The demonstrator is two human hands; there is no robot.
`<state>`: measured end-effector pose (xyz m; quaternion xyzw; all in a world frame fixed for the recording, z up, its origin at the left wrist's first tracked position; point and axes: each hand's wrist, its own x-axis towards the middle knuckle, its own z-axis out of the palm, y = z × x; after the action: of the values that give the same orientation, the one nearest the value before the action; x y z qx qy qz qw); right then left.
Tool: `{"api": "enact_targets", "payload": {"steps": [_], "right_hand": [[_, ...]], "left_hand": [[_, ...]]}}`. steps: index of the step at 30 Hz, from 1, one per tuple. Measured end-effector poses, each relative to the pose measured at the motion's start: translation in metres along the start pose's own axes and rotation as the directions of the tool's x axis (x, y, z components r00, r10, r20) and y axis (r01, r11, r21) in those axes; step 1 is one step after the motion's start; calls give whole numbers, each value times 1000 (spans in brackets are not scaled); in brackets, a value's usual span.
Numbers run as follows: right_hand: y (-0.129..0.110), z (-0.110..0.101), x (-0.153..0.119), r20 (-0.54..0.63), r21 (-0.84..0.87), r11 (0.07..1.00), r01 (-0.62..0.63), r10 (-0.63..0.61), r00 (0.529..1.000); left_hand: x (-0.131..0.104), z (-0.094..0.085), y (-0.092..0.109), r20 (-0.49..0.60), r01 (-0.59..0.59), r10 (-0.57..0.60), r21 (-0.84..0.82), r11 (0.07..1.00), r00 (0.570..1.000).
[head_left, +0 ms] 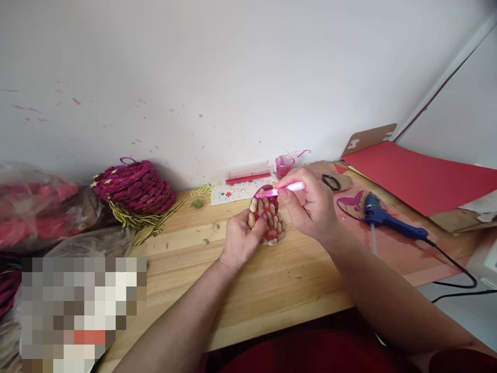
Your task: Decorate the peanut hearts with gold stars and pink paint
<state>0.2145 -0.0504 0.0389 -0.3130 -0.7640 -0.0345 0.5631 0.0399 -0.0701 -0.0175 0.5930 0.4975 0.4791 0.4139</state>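
Apparently only partly coloured, judging by magenta along the far edge and right side of a red, rounded piece studded with tan peanut shells (267, 212), against bare shells across much of the face in view. Held just above or against the middle of the pale wooden bench (272, 295), too close to tell which, by the left hand (240, 241), with fingers narrowed around the near left side and thumb pressed over the front. Pinched between the narrowed fingers of the right hand (316, 210): a slim, white-handled brush (293, 187), stained pink towards the tip and laid at the far left edge of the shells.

Knobbly, ridged and matt in the bare shells; flat red between them. Set just beyond, near the wall, a clear cup smeared with pink (285, 167), beside white paper scattered with small coloured stars (243, 194). Seen to the left, a rounded, magenta, rope-like bundle (137, 189) trailing yellow strings; to the right, a blue glue gun (398, 221) and smooth red sheet (423, 176).
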Motion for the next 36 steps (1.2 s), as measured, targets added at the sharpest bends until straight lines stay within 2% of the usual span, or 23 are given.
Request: {"api": "enact_targets", "payload": {"steps": [8,14,18,26,31,36], "right_hand": [[3,1,-1,17,-7,1000,-9,9,1000],[3,3,-2,29,13,1000,-1,1,1000],[5,3,-2,23,-13,1000,-10,10,1000],[6,3,-2,23,-1,1000,-12,12,1000],[8,2,-1,-2,26,998,-56,56,998],[8,4,-2,34,1,1000,-31,31,999]], "left_hand": [[2,2,1,35,102,-98,-155,983,995],[3,1,2,40,112,-105,-240,964,994],[3,1,1,74,161,-144,-315,935,987],[3,1,2,82,179,-160,-365,914,984],[4,2,-1,124,249,-217,-440,863,968],[4,4,2,128,275,-243,-484,831,961]]}}
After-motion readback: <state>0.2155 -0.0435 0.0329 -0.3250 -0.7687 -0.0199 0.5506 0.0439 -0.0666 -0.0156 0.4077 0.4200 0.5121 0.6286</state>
